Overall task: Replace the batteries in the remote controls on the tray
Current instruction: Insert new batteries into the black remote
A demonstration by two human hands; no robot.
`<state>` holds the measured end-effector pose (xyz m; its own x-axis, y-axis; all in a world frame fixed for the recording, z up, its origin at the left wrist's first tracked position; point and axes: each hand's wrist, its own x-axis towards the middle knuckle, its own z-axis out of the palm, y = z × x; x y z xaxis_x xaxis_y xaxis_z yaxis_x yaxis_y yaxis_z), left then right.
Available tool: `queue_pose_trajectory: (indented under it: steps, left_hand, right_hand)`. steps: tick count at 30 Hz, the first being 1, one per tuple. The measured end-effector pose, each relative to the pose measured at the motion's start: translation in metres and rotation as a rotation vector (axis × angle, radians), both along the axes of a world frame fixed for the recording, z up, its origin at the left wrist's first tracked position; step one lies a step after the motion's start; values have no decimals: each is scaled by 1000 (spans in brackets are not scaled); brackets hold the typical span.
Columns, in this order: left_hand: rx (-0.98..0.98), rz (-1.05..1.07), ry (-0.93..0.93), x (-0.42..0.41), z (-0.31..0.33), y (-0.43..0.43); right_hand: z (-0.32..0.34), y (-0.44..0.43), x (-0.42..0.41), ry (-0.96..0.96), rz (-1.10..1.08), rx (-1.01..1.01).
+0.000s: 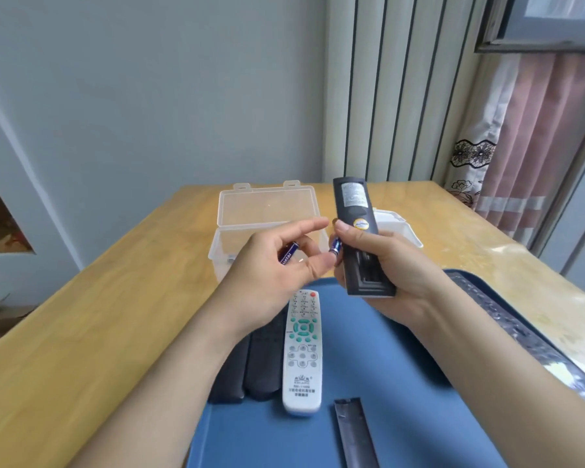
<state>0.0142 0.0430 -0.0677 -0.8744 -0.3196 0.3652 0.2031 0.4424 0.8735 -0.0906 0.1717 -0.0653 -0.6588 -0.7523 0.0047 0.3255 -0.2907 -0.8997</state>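
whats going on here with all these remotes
A person is midway through a battery swap. The right hand holds a black remote back side up with its battery bay open, and a blue battery sits by its thumb. The left hand holds another battery. The cover lies on the blue tray near a white remote and two dark remotes.

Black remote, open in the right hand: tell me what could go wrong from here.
The second battery, pinched by the right hand against the black remote, could slip onto the tray. The battery in the left hand might go in reversed; polarity marks are unreadable. The loose cover lies between the forearms and could be knocked.
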Motion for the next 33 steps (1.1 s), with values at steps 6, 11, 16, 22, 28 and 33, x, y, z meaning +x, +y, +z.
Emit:
queue_pose_trajectory:
  steps: [6,11,16,22,28,33]
  left_hand:
    - [-43,-62,3,8,-10,20]
    - [-57,106,53,11,-17,24]
    - [34,145,125,11,-14,26]
    - [24,97,156,14,-11,45]
    - [-349,191,332,16,-18,50]
    - [-690,154,473,15,-23,51]
  right_hand:
    - [-17,19,17,36,61,19]
    - [-22,15,20,23,1,68]
    - [-15,17,24,-110,-118,44]
    - [-17,13,31,-58,-126,90]
    - [-17,11,34,-74,-223,101]
    - [-14,14,32,-206,-285,43]
